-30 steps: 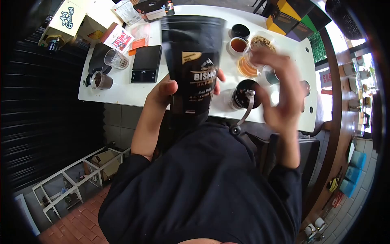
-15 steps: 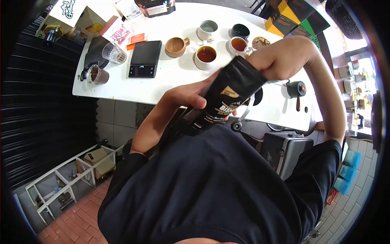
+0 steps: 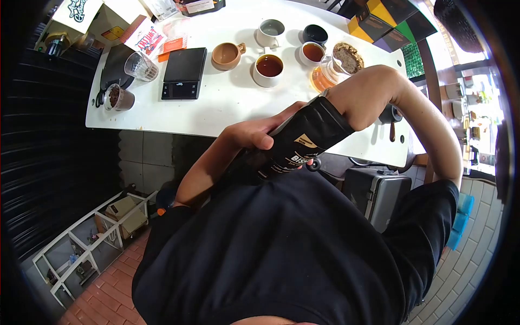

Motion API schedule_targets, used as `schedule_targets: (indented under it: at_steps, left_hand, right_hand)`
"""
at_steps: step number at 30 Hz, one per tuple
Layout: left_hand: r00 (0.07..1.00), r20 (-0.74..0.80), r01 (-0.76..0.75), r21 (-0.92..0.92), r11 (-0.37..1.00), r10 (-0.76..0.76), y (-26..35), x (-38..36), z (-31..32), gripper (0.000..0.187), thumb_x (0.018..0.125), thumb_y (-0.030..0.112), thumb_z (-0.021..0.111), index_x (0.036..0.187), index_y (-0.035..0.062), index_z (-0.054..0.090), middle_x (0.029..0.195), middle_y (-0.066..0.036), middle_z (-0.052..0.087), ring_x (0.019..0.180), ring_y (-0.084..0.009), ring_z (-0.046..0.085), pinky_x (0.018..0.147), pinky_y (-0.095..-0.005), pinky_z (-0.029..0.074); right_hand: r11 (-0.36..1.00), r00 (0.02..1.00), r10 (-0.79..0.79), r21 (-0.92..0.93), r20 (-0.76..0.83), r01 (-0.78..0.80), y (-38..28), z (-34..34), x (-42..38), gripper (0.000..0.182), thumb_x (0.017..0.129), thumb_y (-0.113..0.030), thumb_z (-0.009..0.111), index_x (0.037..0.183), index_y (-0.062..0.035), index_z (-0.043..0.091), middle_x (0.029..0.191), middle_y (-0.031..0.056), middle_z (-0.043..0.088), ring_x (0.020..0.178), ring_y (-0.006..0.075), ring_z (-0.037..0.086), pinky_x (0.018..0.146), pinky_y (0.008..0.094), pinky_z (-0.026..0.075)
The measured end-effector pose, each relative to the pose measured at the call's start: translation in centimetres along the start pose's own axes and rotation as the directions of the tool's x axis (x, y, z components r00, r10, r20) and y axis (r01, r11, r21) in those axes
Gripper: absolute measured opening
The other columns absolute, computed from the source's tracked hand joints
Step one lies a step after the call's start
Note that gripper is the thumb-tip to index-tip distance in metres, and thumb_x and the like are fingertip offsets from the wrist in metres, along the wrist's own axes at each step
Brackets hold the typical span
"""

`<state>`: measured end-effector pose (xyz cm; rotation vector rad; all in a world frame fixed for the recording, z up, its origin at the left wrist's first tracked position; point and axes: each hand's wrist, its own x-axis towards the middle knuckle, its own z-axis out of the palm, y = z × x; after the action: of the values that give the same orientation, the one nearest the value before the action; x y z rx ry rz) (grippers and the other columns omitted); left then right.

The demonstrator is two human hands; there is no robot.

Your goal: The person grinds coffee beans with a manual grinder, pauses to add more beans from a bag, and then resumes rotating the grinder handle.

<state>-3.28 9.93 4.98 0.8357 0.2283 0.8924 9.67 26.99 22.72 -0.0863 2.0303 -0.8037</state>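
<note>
A black coffee bag (image 3: pixel 317 127) with pale lettering is tilted in front of my chest, its open top toward the upper right. My left hand (image 3: pixel 253 134) is wrapped round the bag's lower part, thumb on the near face. My right hand (image 3: pixel 355 105) reaches down into the bag's mouth; its fingers are hidden inside. Just beyond the bag stand a glass server (image 3: pixel 321 81) with amber liquid and a dripper holding wet coffee grounds (image 3: pixel 348 58). A white cup of dark brown drink (image 3: pixel 269 67) is nearby.
On the white table (image 3: pixel 227 105) are a black scale (image 3: pixel 183 75), a brown cup (image 3: pixel 225 56), a grey mug (image 3: pixel 271 33), a black cup (image 3: pixel 315 34) and a glass of coffee beans (image 3: pixel 122 99). Boxes (image 3: pixel 382 24) stand at the back right. A hard case (image 3: pixel 376 195) sits below.
My right hand has pushed deeper into the bag, past the wrist. The bag sits slightly lower. The view has shifted, so the server and dripper now show more fully.
</note>
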Motion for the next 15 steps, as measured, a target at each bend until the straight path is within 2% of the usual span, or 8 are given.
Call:
schedule_targets:
  at_steps: [2, 5, 7, 8, 11, 12, 13, 15]
  left_hand:
    - [1.000, -0.005, -0.010, -0.003, 1.000, 0.010, -0.1, 0.3, 0.0, 0.114, 0.072, 0.066, 0.083, 0.148, -0.0067, 0.038, 0.132, -0.029, 0.059, 0.114, -0.0320, 0.067, 0.096, -0.0416, 0.055]
    - [1.000, 0.028, 0.004, -0.002, 1.000, -0.004, 0.0, 0.7, 0.0, 0.114, 0.073, 0.067, 0.081, 0.148, -0.0074, 0.037, 0.131, -0.030, 0.059, 0.115, -0.0330, 0.066, 0.098, -0.0420, 0.054]
    - [1.000, 0.024, 0.004, -0.055, 0.998, -0.003, -0.2, 0.8, 0.1, 0.135, 0.073, 0.066, 0.081, 0.163, 0.0114, -0.003, 0.140, -0.027, 0.050, 0.113, -0.0345, 0.066, 0.096, -0.0460, 0.054]
    - [1.000, 0.024, 0.008, -0.053, 0.999, -0.007, -0.2, 0.8, 0.1, 0.135, 0.073, 0.066, 0.081, 0.163, 0.0114, -0.003, 0.140, -0.027, 0.050, 0.113, -0.0345, 0.066, 0.096, -0.0460, 0.054]
    - [0.999, 0.023, -0.022, -0.048, 0.999, 0.023, -0.3, 0.5, 0.1, 0.130, 0.076, 0.066, 0.079, 0.163, 0.0111, -0.001, 0.136, -0.029, 0.053, 0.113, -0.0366, 0.066, 0.095, -0.0470, 0.054]
    - [1.000, 0.007, -0.020, -0.098, 0.995, 0.021, -0.6, 0.4, 0.0, 0.120, 0.072, 0.063, 0.082, 0.153, -0.0001, 0.020, 0.133, -0.030, 0.055, 0.114, -0.0346, 0.065, 0.097, -0.0435, 0.053]
    - [1.000, -0.008, -0.020, -0.148, 0.989, 0.019, -0.7, 0.3, -0.1, 0.113, 0.068, 0.061, 0.085, 0.144, -0.0114, 0.042, 0.130, -0.030, 0.058, 0.115, -0.0327, 0.065, 0.099, -0.0401, 0.053]
    - [1.000, -0.022, -0.007, -0.167, 0.986, 0.004, -0.6, 0.1, 0.2, 0.114, 0.067, 0.060, 0.086, 0.144, -0.0117, 0.041, 0.129, -0.031, 0.058, 0.115, -0.0331, 0.065, 0.099, -0.0402, 0.053]
  right_hand:
    - [0.990, 0.988, -0.138, 0.009, -0.075, 0.139, 0.8, 0.4, -0.1, 0.017, 0.073, 0.001, 0.058, 0.088, 0.0078, 0.062, 0.078, 0.0234, 0.067, 0.072, 0.0340, 0.062, 0.066, 0.0417, 0.050]
    - [0.997, 0.995, -0.073, 0.018, -0.063, 0.074, 0.8, 0.2, -0.5, 0.015, 0.074, 0.001, 0.059, 0.087, 0.0074, 0.063, 0.078, 0.0228, 0.067, 0.070, 0.0305, 0.062, 0.066, 0.0410, 0.050]
    - [0.988, 0.982, -0.140, 0.053, -0.126, 0.147, 1.1, 0.5, -0.7, 0.013, 0.076, 0.001, 0.061, 0.087, 0.0076, 0.063, 0.078, 0.0225, 0.067, 0.069, 0.0276, 0.062, 0.066, 0.0400, 0.050]
    - [0.972, 0.961, -0.203, 0.083, -0.187, 0.221, 1.3, 0.7, -0.7, 0.011, 0.078, 0.001, 0.063, 0.086, 0.0078, 0.063, 0.077, 0.0221, 0.067, 0.068, 0.0247, 0.061, 0.065, 0.0390, 0.050]
    - [0.957, 0.943, -0.202, 0.152, -0.265, 0.248, 1.7, 1.2, -0.6, 0.012, 0.082, -0.002, 0.069, 0.087, 0.0084, 0.064, 0.075, 0.0190, 0.067, 0.068, 0.0173, 0.059, 0.063, 0.0354, 0.049]
    - [0.956, 0.941, -0.204, 0.151, -0.268, 0.251, 1.6, 1.2, -0.7, 0.012, 0.082, -0.002, 0.069, 0.087, 0.0084, 0.064, 0.075, 0.0190, 0.067, 0.068, 0.0173, 0.059, 0.063, 0.0354, 0.049]
    - [0.943, 0.929, -0.210, 0.186, -0.305, 0.275, 1.3, 1.3, -0.9, 0.010, 0.082, 0.001, 0.066, 0.089, 0.0075, 0.066, 0.076, 0.0128, 0.068, 0.071, 0.0140, 0.060, 0.065, 0.0321, 0.049]
    - [0.928, 0.914, -0.215, 0.219, -0.343, 0.300, 1.3, 1.5, -1.0, 0.011, 0.082, 0.003, 0.064, 0.091, 0.0066, 0.068, 0.077, 0.0066, 0.069, 0.073, 0.0107, 0.061, 0.066, 0.0288, 0.049]
